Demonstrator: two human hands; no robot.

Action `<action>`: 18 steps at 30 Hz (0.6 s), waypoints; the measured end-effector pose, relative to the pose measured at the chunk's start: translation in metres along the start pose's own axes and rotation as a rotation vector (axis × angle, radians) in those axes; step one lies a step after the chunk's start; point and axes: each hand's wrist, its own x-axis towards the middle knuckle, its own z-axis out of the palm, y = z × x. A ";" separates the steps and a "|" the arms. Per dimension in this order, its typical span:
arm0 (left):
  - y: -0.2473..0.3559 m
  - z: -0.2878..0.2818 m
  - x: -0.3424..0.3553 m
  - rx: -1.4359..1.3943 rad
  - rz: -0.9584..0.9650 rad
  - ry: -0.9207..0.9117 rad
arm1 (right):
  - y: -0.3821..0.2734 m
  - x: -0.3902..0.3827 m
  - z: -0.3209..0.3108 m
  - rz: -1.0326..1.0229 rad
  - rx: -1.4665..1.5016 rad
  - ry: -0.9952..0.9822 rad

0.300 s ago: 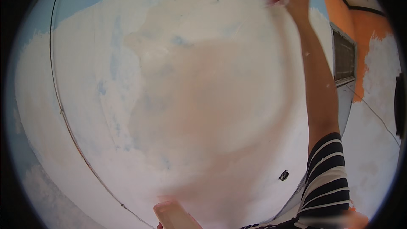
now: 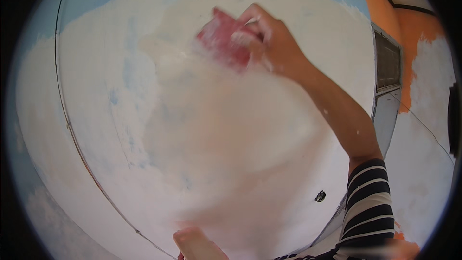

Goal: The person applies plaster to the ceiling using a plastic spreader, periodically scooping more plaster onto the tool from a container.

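High in front of me, my right hand [image 2: 262, 38] grips a red plastic putty spreader [image 2: 224, 41], its flat blade against or very close to the wall. Motion blurs the blade slightly, and whitish smears coat it and my fingers. The wall [image 2: 96, 130] carries a wide patch of cream-white putty with bluish spots showing through. At the lower edge, a flat pinkish piece [image 2: 199, 245] with a beige, putty-like face tilts upward. My left hand [image 2: 181, 256] shows only as a bit of finger at its left side; the rest is out of the picture.
A thin cable [image 2: 79, 151] runs down the wall's left side. Low on the right sits a small dark round hole or fitting [image 2: 320, 196]. Beyond my right arm are a vent-like frame [image 2: 388, 62], an orange wall section [image 2: 414, 33] and a hanging wire [image 2: 426, 130].
My right hand has swept left and somewhat down across the wall with the red putty spreader. The pinkish piece at the lower edge has stayed nearly still.
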 end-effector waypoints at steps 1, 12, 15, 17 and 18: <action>-0.005 -0.003 -0.006 0.030 0.021 -0.017 | 0.024 0.010 -0.021 0.027 -0.091 0.130; -0.013 -0.018 -0.004 -0.020 -0.056 -0.036 | -0.006 -0.027 -0.008 0.200 0.456 0.226; -0.009 -0.014 0.005 -0.003 -0.091 -0.045 | 0.019 -0.043 0.000 0.201 0.060 0.030; -0.008 -0.011 0.006 -0.008 -0.113 -0.055 | 0.096 -0.012 -0.079 0.128 -0.078 0.272; -0.008 -0.012 0.007 -0.011 -0.123 -0.062 | 0.116 -0.004 -0.134 0.122 -0.271 0.395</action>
